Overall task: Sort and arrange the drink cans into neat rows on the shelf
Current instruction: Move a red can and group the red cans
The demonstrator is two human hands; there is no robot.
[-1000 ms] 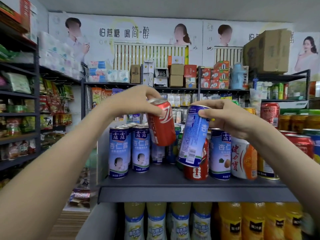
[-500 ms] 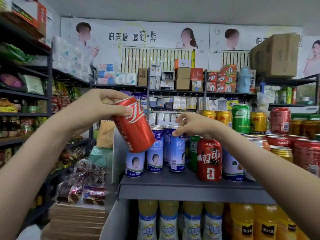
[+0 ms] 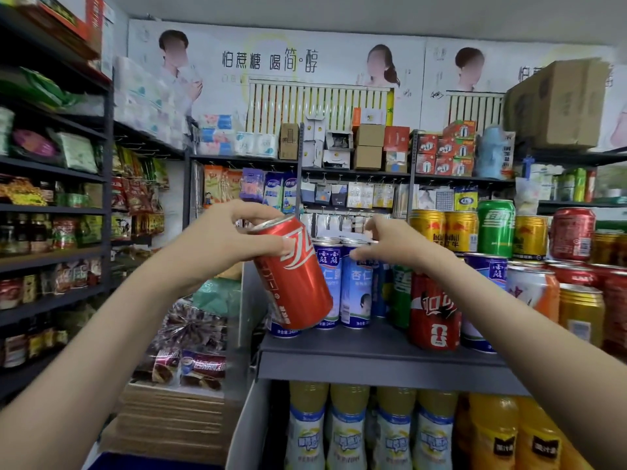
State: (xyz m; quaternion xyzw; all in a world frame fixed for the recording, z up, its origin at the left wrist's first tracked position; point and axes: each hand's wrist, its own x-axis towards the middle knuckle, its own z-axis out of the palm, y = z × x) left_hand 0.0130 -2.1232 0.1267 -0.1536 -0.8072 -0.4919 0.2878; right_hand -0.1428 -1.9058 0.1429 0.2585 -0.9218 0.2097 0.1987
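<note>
The left hand [image 3: 230, 242] grips a red can [image 3: 291, 276] round its top end, thumb on the near side and fingers over the rim. The can hangs tilted, its base swung down and right, off the surface and in front of the blue cans [image 3: 356, 286]. Just right of the grip, the right hand [image 3: 400, 247] has its fingers curled over the blue cans' tops; I cannot tell whether it pinches one or only touches.

Under the grip lies a dark grey metal shelf [image 3: 373, 364] with a deep front lip. The blue cans stand upright on it, close together at its left end. Further right stands another red can [image 3: 434, 313], at the front edge, with a green can [image 3: 402, 296] behind it. Beyond the right wrist are mixed cans, among them gold cans [image 3: 444, 232] on a higher tier.

Below the shelf stand pale bottles [image 3: 349, 429] and orange bottles [image 3: 492, 435]. Left of the grip, dark racks [image 3: 51, 205] carry snack packets, and flat cardboard [image 3: 169, 425] is stacked low down. Above, far shelves bear small boxes, a large carton [image 3: 556, 103] sits top right, and a poster [image 3: 271, 72] covers the back wall.
</note>
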